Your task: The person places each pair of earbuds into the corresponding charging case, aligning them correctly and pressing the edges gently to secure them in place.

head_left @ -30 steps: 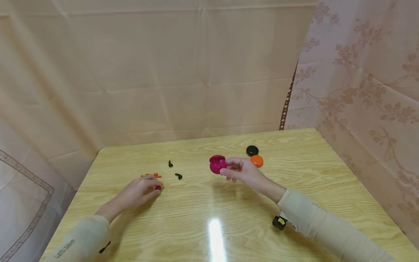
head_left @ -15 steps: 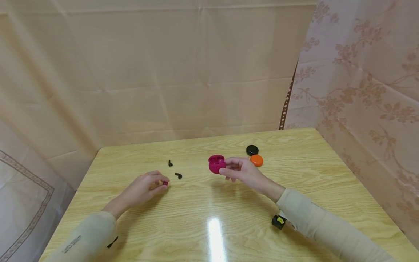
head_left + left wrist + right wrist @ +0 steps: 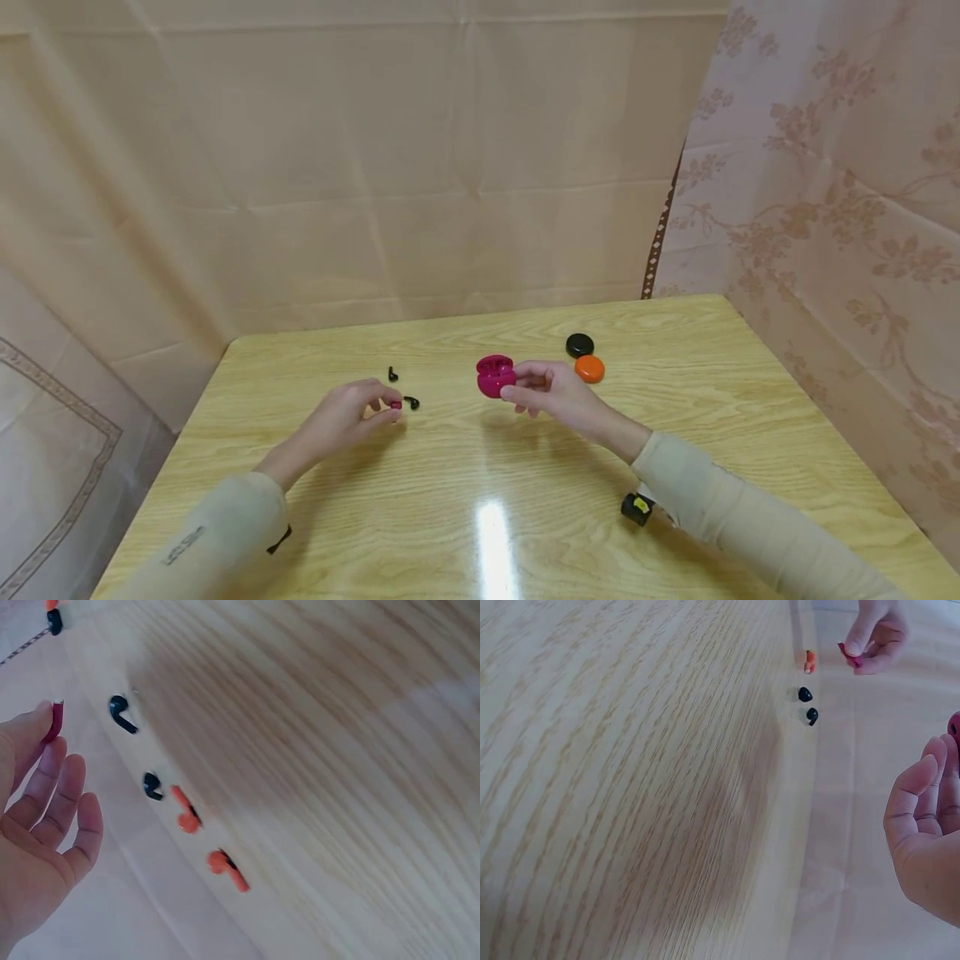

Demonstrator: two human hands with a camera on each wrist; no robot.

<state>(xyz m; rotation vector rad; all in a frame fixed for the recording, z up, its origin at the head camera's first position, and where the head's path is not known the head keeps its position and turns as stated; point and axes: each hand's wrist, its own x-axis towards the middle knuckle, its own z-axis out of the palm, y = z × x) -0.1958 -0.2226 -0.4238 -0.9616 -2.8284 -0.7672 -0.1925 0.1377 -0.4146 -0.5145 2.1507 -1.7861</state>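
Observation:
Between thumb and fingertips, my left hand pinches a magenta earbud, held up above the table. My right hand grips a round magenta earbud case by its right side, off the table and with its lid raised. Just beyond the left fingertips lie two black earbuds, a farther one and a nearer one. Two orange earbuds show in the left wrist view, one beside the other; the left hand hides them in the head view.
A round black case and a round orange case, both shut, lie side by side beyond my right hand. The wooden table ends at a hanging beige cloth. A patterned cloth hangs at the right.
My left hand has risen and moved right with the magenta earbud, toward the case, and now covers the orange earbuds in the head view. My right hand and the case have hardly moved.

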